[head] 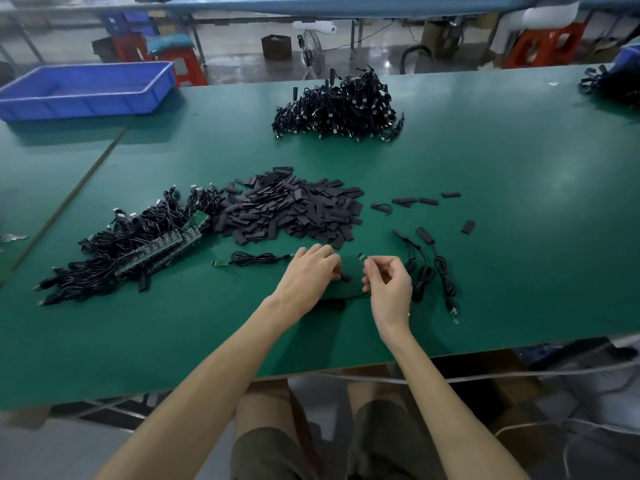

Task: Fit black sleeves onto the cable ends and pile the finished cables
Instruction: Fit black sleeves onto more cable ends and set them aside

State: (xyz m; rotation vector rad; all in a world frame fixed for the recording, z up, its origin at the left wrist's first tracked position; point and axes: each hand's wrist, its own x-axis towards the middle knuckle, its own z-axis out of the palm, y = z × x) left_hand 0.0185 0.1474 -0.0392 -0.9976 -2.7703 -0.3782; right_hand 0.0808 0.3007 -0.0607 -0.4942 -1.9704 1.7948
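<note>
My right hand (387, 282) pinches the small green board end of a black cable (362, 258); the cable's cord (341, 300) trails down and left under my hands. My left hand (311, 271) is curled over a black sleeve (344, 277) at the near edge of the heap of loose black sleeves (291, 209). Unsleeved cables with green boards (138, 247) lie in a pile at the left. One loose cable (252, 259) lies just left of my left hand. Two or three sleeved cables (429, 265) lie to the right.
A large pile of black cables (339, 105) sits mid-table at the back. A blue plastic tray (86, 90) stands at the far left corner. More black cables (613, 84) lie at the far right edge. A few stray sleeves (427, 200) are scattered right of the heap.
</note>
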